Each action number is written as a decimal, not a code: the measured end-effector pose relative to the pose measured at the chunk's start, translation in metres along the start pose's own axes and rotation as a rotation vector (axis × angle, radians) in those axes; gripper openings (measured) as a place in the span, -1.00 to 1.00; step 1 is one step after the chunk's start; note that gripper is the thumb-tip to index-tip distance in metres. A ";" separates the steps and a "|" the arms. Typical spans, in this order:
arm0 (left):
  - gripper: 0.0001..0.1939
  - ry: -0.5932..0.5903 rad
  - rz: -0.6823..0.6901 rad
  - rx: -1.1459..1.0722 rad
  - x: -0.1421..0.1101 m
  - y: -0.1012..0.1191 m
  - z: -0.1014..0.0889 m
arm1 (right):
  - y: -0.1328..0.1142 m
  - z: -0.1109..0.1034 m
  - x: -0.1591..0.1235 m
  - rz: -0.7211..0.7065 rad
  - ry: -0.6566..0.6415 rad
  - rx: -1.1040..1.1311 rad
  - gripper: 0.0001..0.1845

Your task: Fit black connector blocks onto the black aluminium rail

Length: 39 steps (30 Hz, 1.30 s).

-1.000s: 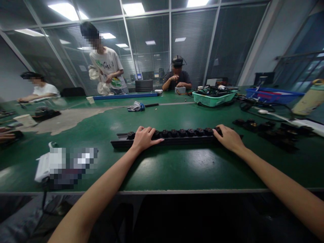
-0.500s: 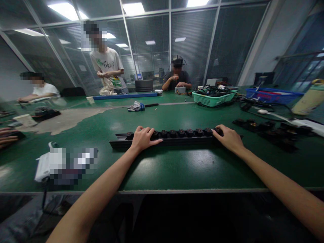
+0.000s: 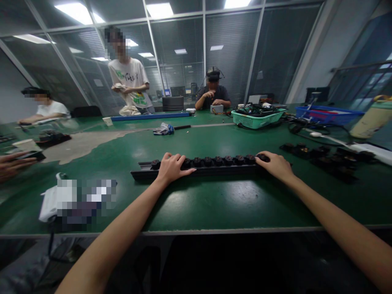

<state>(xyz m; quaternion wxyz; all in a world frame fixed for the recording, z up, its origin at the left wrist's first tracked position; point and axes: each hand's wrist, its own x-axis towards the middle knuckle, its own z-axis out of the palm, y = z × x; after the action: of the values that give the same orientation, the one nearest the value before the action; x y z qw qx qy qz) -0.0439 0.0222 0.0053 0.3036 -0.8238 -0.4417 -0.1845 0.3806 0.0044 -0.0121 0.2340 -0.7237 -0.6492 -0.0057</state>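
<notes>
Left hand (image 3: 171,168) and right hand (image 3: 273,166) clasped over long black knobbed rail (image 3: 214,168), lying crosswise on green worktop (image 3: 214,200); likely stiff, fairly heavy; firmest hold at both ends.

Electronics assembly workshop/lab: long green-topped bench (image 3: 214,200), teal plastic basket (image 3: 259,121) of tangled black wires (image 3: 257,108), glass-partition walls (image 3: 232,45) w/ blinds.

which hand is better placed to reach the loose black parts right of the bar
Right, probably: the right hand rests on the right end of the black bar, nearest the loose black parts. The left hand sits farther away, towards the bar's left end.
</notes>
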 end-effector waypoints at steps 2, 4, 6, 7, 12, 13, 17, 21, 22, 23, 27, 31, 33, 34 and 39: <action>-0.32 0.000 -0.002 -0.006 0.000 0.000 0.000 | 0.001 0.000 0.001 0.006 -0.001 0.014 -0.40; -0.33 0.000 -0.003 -0.016 0.000 0.000 -0.001 | 0.003 0.001 0.002 0.004 -0.001 0.031 -0.40; -0.33 -0.001 -0.003 -0.018 0.000 0.000 -0.001 | 0.004 0.002 0.003 -0.002 0.008 0.046 -0.39; -0.33 -0.001 -0.003 -0.018 0.000 0.000 -0.001 | 0.005 0.002 0.004 -0.007 0.014 0.052 -0.39; -0.34 0.004 -0.002 -0.020 0.000 0.000 0.000 | 0.007 0.001 0.005 -0.004 0.013 0.052 -0.37; -0.34 0.005 -0.001 -0.017 0.000 0.000 0.001 | 0.007 0.000 0.005 0.005 0.012 0.046 -0.37; -0.34 0.009 -0.006 -0.020 0.000 0.000 0.001 | 0.008 -0.002 0.004 0.026 0.014 0.022 -0.37; -0.34 0.008 -0.006 -0.035 0.000 0.000 0.000 | 0.009 -0.003 0.004 0.029 0.009 0.025 -0.36; -0.34 0.007 -0.005 -0.034 0.000 0.000 0.000 | 0.009 -0.003 0.004 0.033 0.004 0.028 -0.35; -0.34 0.006 -0.004 -0.030 0.000 0.000 0.000 | 0.010 -0.003 0.005 0.039 -0.001 0.030 -0.35; -0.33 0.002 0.002 -0.001 0.000 0.000 -0.001 | 0.012 -0.003 0.006 0.046 -0.015 0.043 -0.35; -0.34 0.002 -0.002 0.000 0.000 0.000 0.000 | 0.015 -0.003 0.007 0.042 -0.011 0.037 -0.34; -0.34 0.005 -0.007 -0.014 0.000 0.000 0.000 | 0.017 -0.002 0.007 0.034 -0.006 0.041 -0.35; -0.34 0.007 -0.010 -0.021 0.000 -0.001 0.000 | 0.017 -0.002 0.007 0.027 -0.001 0.042 -0.35; -0.35 0.010 -0.018 -0.043 -0.001 -0.001 0.000 | 0.020 -0.001 0.008 0.019 0.025 0.033 -0.37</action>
<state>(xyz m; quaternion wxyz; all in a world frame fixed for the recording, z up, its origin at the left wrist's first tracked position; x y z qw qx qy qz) -0.0450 0.0222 0.0052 0.2863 -0.8251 -0.4437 -0.2009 0.4014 0.0108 -0.0154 0.2541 -0.7259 -0.6391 -0.0017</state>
